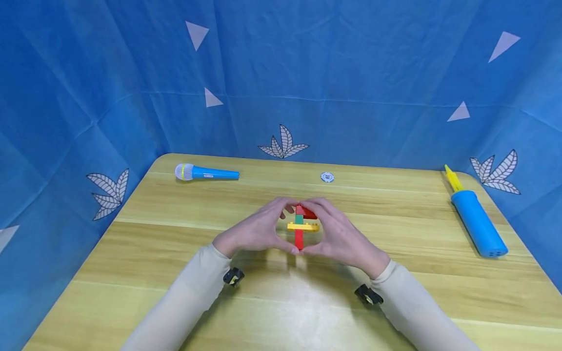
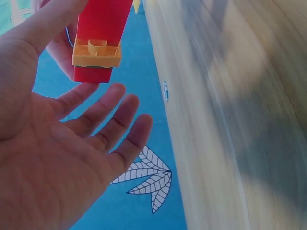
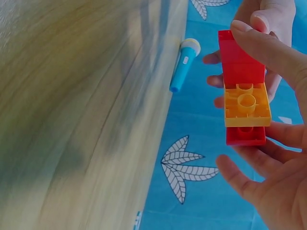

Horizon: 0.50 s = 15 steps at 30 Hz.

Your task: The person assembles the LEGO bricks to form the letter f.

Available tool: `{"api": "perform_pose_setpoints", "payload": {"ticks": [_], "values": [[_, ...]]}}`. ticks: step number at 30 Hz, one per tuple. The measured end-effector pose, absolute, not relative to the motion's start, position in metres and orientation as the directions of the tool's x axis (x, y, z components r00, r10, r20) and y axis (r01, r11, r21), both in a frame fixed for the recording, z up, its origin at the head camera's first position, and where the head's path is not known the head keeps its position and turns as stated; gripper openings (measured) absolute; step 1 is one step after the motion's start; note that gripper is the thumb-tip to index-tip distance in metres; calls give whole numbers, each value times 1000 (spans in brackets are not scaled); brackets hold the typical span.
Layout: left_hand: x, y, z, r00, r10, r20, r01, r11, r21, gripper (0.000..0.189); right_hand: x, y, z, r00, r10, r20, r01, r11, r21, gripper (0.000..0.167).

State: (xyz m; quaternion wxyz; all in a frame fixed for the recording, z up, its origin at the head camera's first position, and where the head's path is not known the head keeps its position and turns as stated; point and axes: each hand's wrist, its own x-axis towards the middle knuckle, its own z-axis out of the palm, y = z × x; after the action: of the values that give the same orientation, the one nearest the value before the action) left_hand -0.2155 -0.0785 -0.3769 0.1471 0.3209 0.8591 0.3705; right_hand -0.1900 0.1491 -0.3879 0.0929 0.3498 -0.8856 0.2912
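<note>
A small build of toy building bricks (image 1: 299,240) hangs over the middle of the table, held between both hands. Red bricks form its ends, and a yellow brick (image 3: 247,106) crosses it beside a green one. The left hand (image 1: 258,230) pinches it from the left, thumb at the near end and index finger at the far end. From the other side the right hand (image 1: 340,235) grips the same two ends. In the left wrist view, the lower fingers (image 2: 117,127) of the left hand are spread, apart from the bricks. The build's underside shows in the right wrist view.
A blue toy microphone (image 1: 215,173) lies at the back left of the wooden table (image 1: 149,258). A round chip (image 1: 327,177) is near the back edge. On the right lies a blue hand pump (image 1: 478,224) with a yellow nozzle. Blue cloth (image 1: 281,58) hangs behind.
</note>
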Motion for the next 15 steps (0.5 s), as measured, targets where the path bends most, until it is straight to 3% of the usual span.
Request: {"api": "perform_pose_setpoints", "payload": {"ticks": [15], "values": [[-219, -77, -388, -758, 649, -60, 445, 583, 679, 99, -193, 148, -401, -737, -574, 358, -675, 596, -435, 95]]}}
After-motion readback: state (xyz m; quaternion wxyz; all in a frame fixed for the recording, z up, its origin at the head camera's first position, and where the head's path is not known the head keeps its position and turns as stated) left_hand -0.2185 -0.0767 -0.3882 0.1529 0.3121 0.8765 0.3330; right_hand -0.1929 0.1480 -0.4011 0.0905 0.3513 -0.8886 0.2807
